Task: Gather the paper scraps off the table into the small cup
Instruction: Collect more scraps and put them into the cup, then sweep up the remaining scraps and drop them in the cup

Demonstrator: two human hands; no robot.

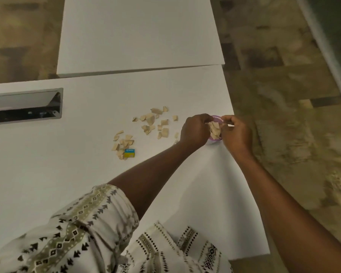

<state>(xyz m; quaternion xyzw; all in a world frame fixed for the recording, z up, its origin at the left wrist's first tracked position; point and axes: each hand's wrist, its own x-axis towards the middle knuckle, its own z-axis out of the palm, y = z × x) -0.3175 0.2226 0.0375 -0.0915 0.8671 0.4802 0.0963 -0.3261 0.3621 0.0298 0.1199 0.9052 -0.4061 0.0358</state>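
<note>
Feeding scraps into pink cup (217, 137) | left hand (195, 131), right hand (237, 133) pinching paper over rim, flanking to steady | loose scraps (152, 123) left of hands, uncollected

We see only slivers of the small cup (215, 137), its purple rim mostly hidden between the left hand (195, 131) and right hand (237, 133). Their fingers (225, 120) curl out of our sight, so we cannot tell their grip. The table (47, 164) runs off the left edge.
</note>
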